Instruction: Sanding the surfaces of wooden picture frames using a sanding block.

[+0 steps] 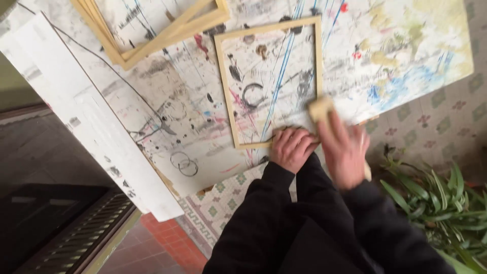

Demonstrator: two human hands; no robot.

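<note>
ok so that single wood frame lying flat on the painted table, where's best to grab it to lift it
Probably the far top rail of the wooden frame, from the far side, pinching over the thin strip. It lies flat and open-centred, so fingers fit inside. The near rail is pinned by the left hand; the right hand holds a pale block at the corner.

Left hand (291, 147) flat, palm down, fingers together pointing up-frame. Right hand (345, 152) beside it, motion-blurred, fingers curled in a grip. Both forearms in black sleeves, running close together from bottom of frame.
</note>
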